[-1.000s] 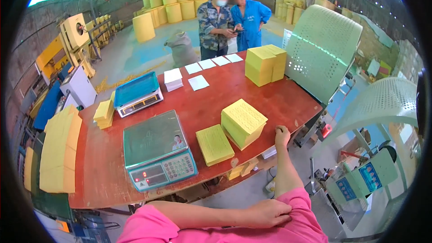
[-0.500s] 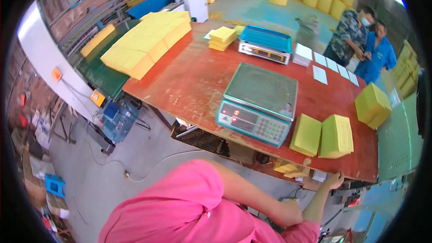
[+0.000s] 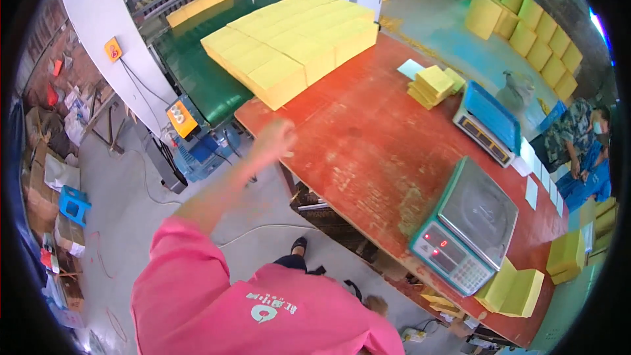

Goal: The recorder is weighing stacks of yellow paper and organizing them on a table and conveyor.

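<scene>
My left hand (image 3: 277, 139) hangs above the near left edge of the red table (image 3: 355, 138), its fingers loosely bent and the thumb apart, with nothing seen in it. Just beyond lies a large block of yellow paper stacks (image 3: 296, 39), partly on a green conveyor belt (image 3: 197, 72) and partly on the table; a gap separates it from the hand. By the pink shirt, a small blurred patch of skin may be my right hand (image 3: 376, 306); its fingers cannot be made out. A teal-framed digital scale (image 3: 478, 213) with a bare metal pan stands near the table's right end.
Two yellow stacks (image 3: 513, 289) lean together beside the scale. Farther back are a small yellow pile (image 3: 434, 85), a second scale with a blue tray (image 3: 491, 115) and white cards (image 3: 531, 192). A motor (image 3: 204, 154) sits below the conveyor. Two people (image 3: 578, 151) stand beyond the table.
The view has swung left. My left arm, earlier crossing toward the right, now stretches out to the left over the table edge. My right hand has left the clear view it had at the table edge.
</scene>
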`<state>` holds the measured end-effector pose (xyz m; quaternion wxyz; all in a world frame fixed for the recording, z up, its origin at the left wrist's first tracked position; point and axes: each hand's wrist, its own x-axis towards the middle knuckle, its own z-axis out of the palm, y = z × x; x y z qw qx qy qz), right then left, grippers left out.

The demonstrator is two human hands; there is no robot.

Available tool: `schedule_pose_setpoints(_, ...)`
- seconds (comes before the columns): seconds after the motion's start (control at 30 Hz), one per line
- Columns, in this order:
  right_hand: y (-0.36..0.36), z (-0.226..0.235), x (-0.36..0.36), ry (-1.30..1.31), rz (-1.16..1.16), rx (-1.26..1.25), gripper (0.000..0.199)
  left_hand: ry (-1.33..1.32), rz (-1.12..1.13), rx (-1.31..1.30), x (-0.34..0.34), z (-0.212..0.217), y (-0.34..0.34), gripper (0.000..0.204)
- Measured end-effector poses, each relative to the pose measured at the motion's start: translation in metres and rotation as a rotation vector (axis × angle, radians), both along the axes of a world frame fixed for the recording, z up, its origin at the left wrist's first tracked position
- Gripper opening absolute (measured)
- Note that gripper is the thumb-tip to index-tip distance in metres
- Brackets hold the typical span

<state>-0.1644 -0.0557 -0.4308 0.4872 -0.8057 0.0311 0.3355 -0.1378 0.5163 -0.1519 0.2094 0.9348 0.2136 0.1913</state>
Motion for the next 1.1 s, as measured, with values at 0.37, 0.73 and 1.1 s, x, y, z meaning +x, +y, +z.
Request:
schedule_pose_setpoints(0.37,0.31,0.136,0.059,-0.218,0.502,0.277,0.029,0.133,0.15,0.144,0.118,-0.003,0.208,0.065)
schedule_pose_setpoints(0.73,0.317,0.154,0.073,0.124,0.432,0.253,0.029,-0.239,0.177,0.278,-0.019,-0.005,0.189,0.049)
schedule_pose_setpoints(1.1,0.341,0.147,0.088,-0.188,0.784,0.127,0.029,-0.062,0.716,0.307,-0.154,-0.023,0.204,0.048)
